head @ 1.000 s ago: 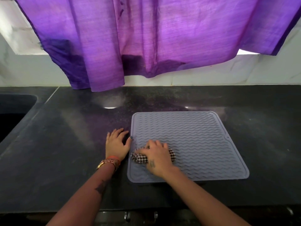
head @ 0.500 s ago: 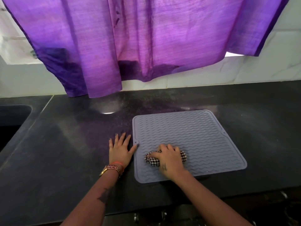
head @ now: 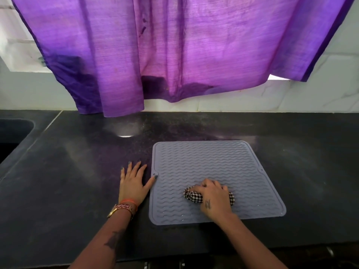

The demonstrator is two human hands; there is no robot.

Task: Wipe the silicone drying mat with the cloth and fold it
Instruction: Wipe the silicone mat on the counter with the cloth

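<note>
**Q:** So, are there any containers, and what is in them?

**A:** One only: a dark sink basin (head: 13,136) sunk into the counter, far to the left of the left hand's fingers. Its inside is in shadow, so I cannot tell what it holds.

**Q:** Where is the mat, and the cloth, relative to the fingers?

**A:** A grey-lilac silicone drying mat (head: 211,164) with wavy ridges lies flat and unfolded on the counter. The right hand (head: 214,199) rests palm down on its near half, fingers curled over a bunched black-and-white checked cloth (head: 192,196), pressing it against the mat. An end of the cloth pokes out on either side of the hand. The left hand (head: 133,184) lies flat on the counter just beside the mat's left edge, fingers spread and holding nothing; its thumb tip touches that edge beside a small hole in the rim. A gold wristwatch (head: 124,208) and an orange thread sit on that wrist.

**Q:** And the surface and the room?

**A:** A black speckled stone countertop (head: 77,181), glossy with reflections. Beyond the fingertips, a white marble-look wall (head: 291,98) and a purple curtain (head: 174,45) hanging over a bright window, its hem reaching near the counter's back edge.
</note>
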